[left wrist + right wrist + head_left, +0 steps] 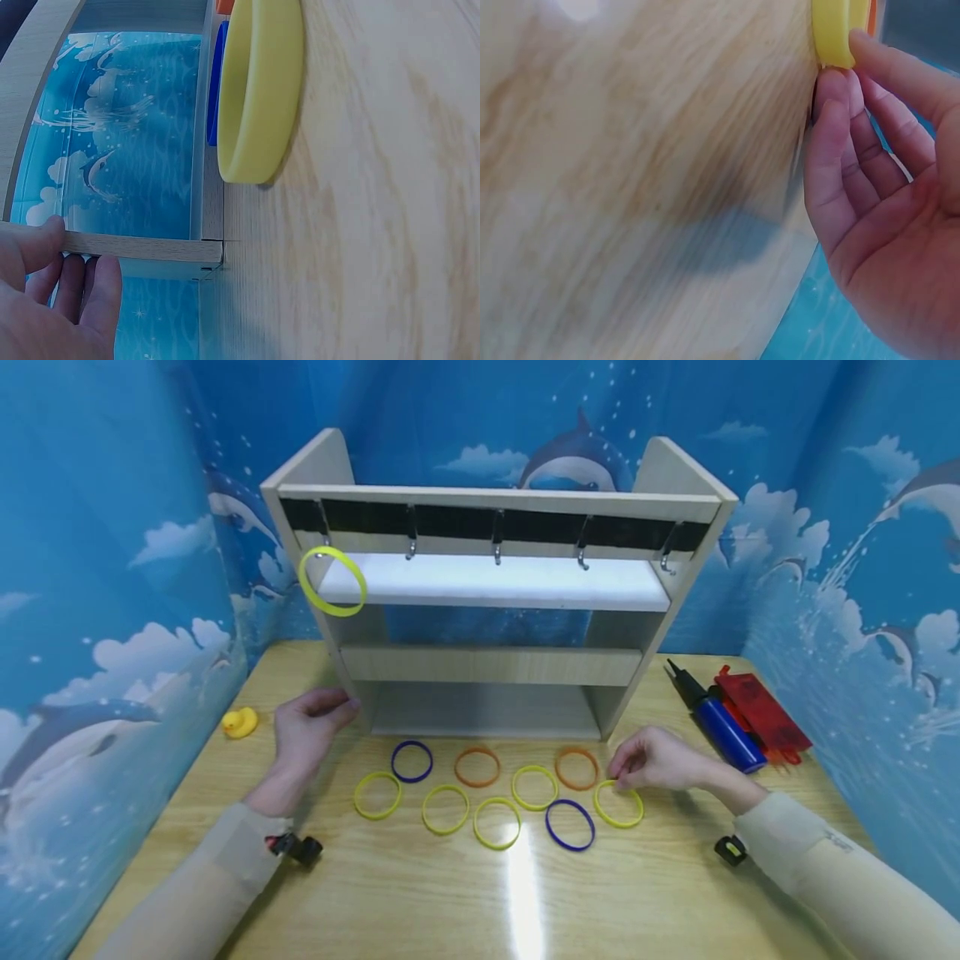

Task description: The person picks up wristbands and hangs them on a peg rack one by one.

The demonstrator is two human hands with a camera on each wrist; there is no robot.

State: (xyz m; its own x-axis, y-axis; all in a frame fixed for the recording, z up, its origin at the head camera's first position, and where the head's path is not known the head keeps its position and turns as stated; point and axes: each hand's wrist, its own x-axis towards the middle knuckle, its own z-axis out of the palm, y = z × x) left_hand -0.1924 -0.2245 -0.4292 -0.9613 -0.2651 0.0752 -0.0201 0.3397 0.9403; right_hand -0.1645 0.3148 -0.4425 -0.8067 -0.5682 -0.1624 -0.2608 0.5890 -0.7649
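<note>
In the head view, my left hand [306,731] is at the left side panel of a wooden shelf [495,666]. The left wrist view shows thumb and fingers on opposite faces of that panel [150,246], gripping its edge. My right hand [660,762] pinches the rim of the rightmost yellow silicone wristband [620,826], which lies at the table's surface. Up close, thumb and fingertips meet at this yellow band [831,34]. Another yellow wristband [333,610] hangs from the leftmost metal hook. Yellow, orange and blue wristbands lie before the shelf, among them a blue one [550,831].
Several metal hooks line a black strip [457,520] across the shelf's upper front. A yellow toy duck [240,722] sits at the left. At the right lie a blue hand pump [727,735] and a red packet [768,714]. Dolphin-print curtains [97,568] surround the table.
</note>
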